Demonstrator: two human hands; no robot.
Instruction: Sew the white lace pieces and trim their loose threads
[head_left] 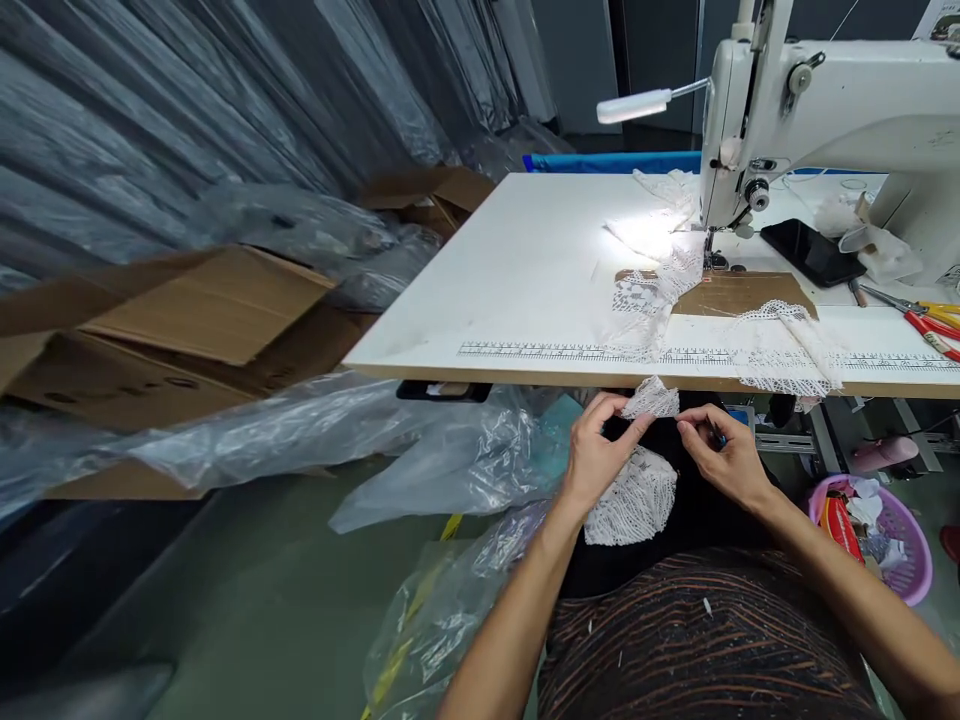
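Observation:
White lace fabric [634,500] hangs over my lap, just below the table's front edge. My left hand [600,450] pinches its upper part between thumb and fingers. My right hand [724,455] is closed at the lace's right edge, fingertips together. A small dark tool [716,436] shows inside the curled fingers of that hand; its kind is mostly hidden. Whether those fingertips also grip the lace or a thread, I cannot tell. Above, more white lace [660,290] lies on the table by the sewing machine [750,130], and another lace piece [791,350] drapes over the front edge.
On the white table [510,270] are a brown cardboard piece [742,293], a black phone [812,252] and red-handled scissors or pliers [926,325]. A purple basket [911,560] with scraps stands at lower right. Cardboard boxes [210,300] and plastic sheeting [435,460] lie left.

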